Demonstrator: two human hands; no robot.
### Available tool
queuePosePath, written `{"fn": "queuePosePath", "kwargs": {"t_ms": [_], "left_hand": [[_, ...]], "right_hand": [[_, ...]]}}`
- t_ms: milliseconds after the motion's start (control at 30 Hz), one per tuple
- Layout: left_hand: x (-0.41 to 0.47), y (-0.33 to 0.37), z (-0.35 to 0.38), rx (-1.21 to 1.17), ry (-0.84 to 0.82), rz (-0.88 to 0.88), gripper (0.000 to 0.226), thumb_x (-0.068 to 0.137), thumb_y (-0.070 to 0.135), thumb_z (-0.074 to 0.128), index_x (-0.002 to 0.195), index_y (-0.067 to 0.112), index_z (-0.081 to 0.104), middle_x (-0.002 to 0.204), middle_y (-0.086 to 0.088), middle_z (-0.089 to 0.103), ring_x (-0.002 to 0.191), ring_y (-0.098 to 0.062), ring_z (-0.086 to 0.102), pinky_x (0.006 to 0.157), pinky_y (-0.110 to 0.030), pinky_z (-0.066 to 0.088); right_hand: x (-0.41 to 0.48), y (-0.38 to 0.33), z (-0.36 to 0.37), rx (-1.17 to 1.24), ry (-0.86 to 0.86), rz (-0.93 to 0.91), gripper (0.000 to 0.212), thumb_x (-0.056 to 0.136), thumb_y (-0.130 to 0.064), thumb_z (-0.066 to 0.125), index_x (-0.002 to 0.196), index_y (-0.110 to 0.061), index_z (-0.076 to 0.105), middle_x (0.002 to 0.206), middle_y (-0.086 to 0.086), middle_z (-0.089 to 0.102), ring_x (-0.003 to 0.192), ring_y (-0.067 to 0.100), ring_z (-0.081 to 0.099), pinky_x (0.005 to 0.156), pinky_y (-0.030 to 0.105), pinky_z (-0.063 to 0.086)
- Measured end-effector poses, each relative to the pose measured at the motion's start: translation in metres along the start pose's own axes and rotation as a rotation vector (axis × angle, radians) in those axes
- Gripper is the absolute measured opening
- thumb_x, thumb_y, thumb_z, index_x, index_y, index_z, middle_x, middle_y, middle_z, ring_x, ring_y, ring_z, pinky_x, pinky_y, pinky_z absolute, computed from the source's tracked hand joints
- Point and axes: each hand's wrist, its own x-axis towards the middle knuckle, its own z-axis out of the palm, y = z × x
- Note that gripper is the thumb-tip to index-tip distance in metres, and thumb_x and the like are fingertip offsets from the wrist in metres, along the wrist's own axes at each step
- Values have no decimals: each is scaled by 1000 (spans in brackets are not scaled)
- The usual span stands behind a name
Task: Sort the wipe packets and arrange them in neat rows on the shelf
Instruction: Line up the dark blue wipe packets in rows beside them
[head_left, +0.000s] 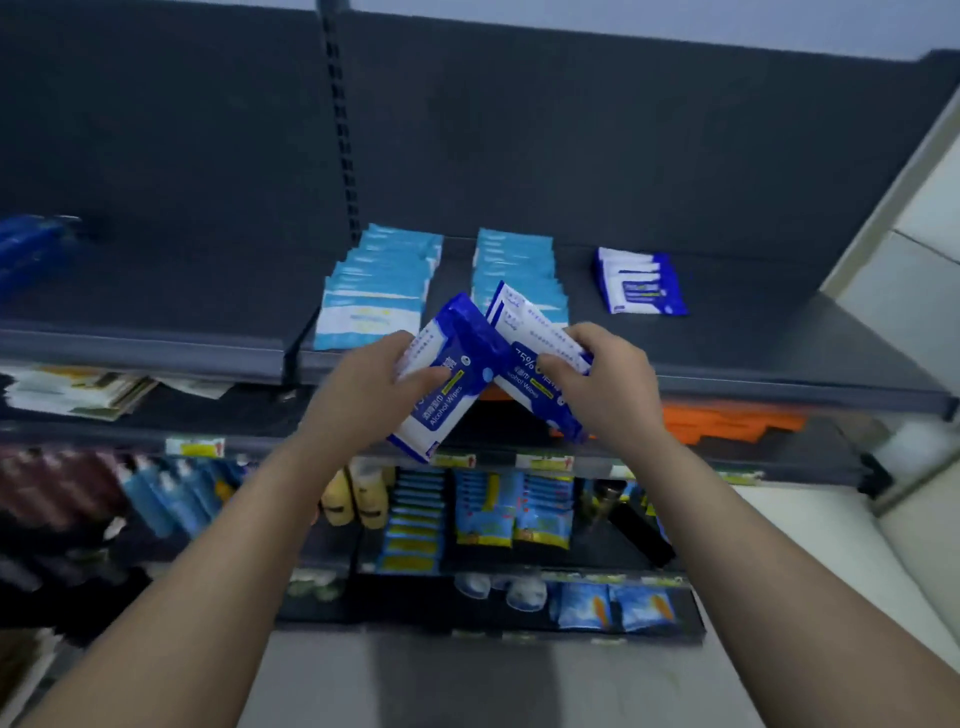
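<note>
I am holding one dark blue alcohol wipe packet (449, 379) in my left hand (374, 387), the grip closed around it with my thumb lying across its front; my right hand (602, 382) is gripping a second packet of the same kind (524, 332), fingers curled over its top edge and thumb pressing its face; the two packets are tilting toward each other and overlapping at their upper corners, just in front of the shelf (753, 332) edge. On the shelf behind them, two rows of light blue packets are lying overlapped, the left row (379, 283) and the right row (511, 265) side by side; further right, a small stack of dark blue packets (641, 283) is sitting apart from them (the print is too blurred to read).
</note>
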Motion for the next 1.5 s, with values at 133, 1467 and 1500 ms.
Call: {"fn": "queuePosePath", "kwargs": {"t_ms": [133,1467,1500], "left_hand": [[40,45,40,45,-52,84,19,88,48,60,86,31,52,80,11,60,70,-7,60,57,-29,44],[404,296,379,499,-436,279,33,80,51,68,102,26,67,94,7,64,88,-13,60,74,-33,51],[408,295,382,470,-443,264,32,80,49,69,101,25,68,93,6,64,87,-13,61,73,-33,51]], "right_hand": [[17,49,-38,-33,47,74,15,88,-35,64,100,-26,64,93,-4,68,87,21,61,66,35,46],[305,398,-197,-398,-471,-155,48,84,-43,68,127,-27,54,122,1,59,111,18,52,87,33,42],[310,401,-195,-397,-478,-174,50,84,-43,68,129,-26,54,124,1,58,114,18,50,90,33,41]]}}
